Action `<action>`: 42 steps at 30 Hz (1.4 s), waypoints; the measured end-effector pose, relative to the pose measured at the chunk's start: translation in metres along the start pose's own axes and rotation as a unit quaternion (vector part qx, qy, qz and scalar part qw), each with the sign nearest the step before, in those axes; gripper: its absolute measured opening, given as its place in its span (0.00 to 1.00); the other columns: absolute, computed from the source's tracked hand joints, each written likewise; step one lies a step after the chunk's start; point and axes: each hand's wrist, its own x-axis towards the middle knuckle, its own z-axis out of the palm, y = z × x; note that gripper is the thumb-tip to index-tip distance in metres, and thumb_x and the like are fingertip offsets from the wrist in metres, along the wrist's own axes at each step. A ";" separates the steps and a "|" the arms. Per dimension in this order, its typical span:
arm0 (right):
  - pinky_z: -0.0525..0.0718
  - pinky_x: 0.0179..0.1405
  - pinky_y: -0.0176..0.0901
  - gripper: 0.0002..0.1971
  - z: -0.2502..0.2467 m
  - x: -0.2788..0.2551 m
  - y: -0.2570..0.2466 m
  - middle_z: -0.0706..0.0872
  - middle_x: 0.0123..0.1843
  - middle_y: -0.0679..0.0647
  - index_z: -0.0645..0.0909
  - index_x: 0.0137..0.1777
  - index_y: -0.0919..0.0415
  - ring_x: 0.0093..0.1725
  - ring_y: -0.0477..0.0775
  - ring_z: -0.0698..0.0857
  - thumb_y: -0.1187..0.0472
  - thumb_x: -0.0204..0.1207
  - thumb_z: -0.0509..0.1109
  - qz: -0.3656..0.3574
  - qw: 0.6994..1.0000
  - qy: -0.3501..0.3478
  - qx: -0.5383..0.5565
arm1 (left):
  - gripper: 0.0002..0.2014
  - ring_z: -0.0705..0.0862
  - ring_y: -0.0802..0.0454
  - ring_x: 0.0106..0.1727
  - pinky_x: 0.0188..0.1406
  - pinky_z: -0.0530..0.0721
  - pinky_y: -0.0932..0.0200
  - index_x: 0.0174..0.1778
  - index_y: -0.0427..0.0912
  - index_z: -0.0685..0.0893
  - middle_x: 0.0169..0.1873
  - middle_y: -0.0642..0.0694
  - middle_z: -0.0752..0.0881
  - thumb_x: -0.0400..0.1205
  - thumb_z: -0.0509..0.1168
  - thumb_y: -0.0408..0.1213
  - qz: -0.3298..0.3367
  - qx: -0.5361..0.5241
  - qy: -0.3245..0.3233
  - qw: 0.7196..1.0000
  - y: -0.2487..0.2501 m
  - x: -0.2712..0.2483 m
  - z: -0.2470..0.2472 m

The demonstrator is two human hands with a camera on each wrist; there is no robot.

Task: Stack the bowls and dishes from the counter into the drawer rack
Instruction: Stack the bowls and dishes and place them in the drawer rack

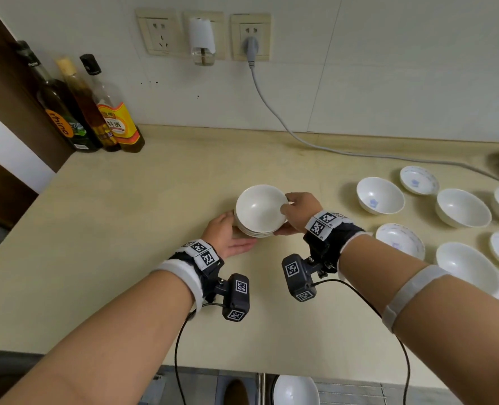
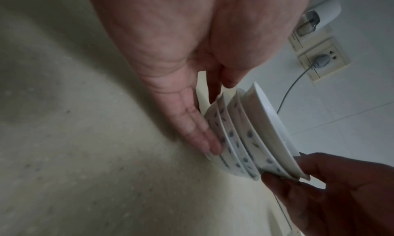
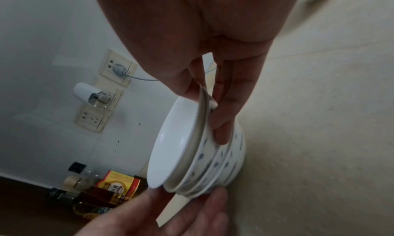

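A stack of several white bowls [image 1: 260,210] with blue flecks on their sides is between my hands over the middle of the beige counter [image 1: 125,214]. My right hand [image 1: 298,211] pinches the stack's right rim, thumb inside the top bowl and fingers on the outside [image 3: 221,121]. My left hand [image 1: 236,232] lies against the stack's left side with straight fingers [image 2: 198,126] touching the lowest bowl. In the wrist views the stack [image 2: 245,135] [image 3: 192,155] looks tilted. Whether its base touches the counter I cannot tell.
Several loose white bowls [image 1: 379,198] and shallow dishes [image 1: 419,179] sit on the counter's right part. Three bottles [image 1: 81,112] stand at the back left corner. A grey cable [image 1: 271,106] runs from the wall socket across the back. A white bowl [image 1: 296,390] shows below the counter's front edge.
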 end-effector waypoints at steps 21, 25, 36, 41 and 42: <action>0.90 0.52 0.70 0.23 0.022 -0.016 0.010 0.76 0.70 0.67 0.68 0.76 0.57 0.51 0.76 0.91 0.59 0.82 0.64 0.092 0.992 -0.044 0.070 | 0.24 0.84 0.26 0.62 0.46 0.92 0.42 0.77 0.43 0.69 0.70 0.33 0.76 0.84 0.56 0.25 0.028 0.020 -0.013 0.999 -0.008 -0.007 0.007; 0.91 0.54 0.65 0.21 0.011 -0.033 0.022 0.79 0.68 0.66 0.72 0.73 0.59 0.52 0.71 0.91 0.59 0.80 0.66 0.104 0.989 -0.092 0.058 | 0.22 0.84 0.29 0.62 0.45 0.92 0.41 0.74 0.44 0.73 0.69 0.37 0.75 0.83 0.56 0.25 0.049 0.045 -0.013 0.998 -0.021 -0.034 -0.003; 0.91 0.50 0.59 0.29 -0.030 -0.102 0.079 0.80 0.69 0.65 0.73 0.75 0.59 0.65 0.70 0.84 0.73 0.73 0.56 0.034 0.956 -0.290 0.039 | 0.19 0.91 0.35 0.45 0.38 0.92 0.47 0.71 0.48 0.77 0.54 0.41 0.82 0.83 0.62 0.32 0.134 0.108 0.116 0.978 -0.092 -0.154 0.037; 0.93 0.43 0.58 0.29 -0.063 -0.144 0.119 0.79 0.69 0.66 0.72 0.75 0.61 0.60 0.69 0.84 0.74 0.74 0.55 0.025 0.934 -0.355 0.020 | 0.20 0.93 0.36 0.47 0.50 0.91 0.47 0.73 0.54 0.75 0.64 0.45 0.83 0.85 0.62 0.53 0.121 0.064 0.161 0.977 -0.162 -0.214 0.067; 0.93 0.43 0.58 0.28 -0.068 -0.153 0.128 0.79 0.68 0.65 0.72 0.75 0.60 0.59 0.67 0.85 0.74 0.74 0.55 0.024 0.930 -0.367 0.013 | 0.22 0.93 0.36 0.48 0.52 0.91 0.46 0.73 0.55 0.75 0.64 0.47 0.83 0.85 0.60 0.58 0.110 0.045 0.169 0.979 -0.175 -0.223 0.071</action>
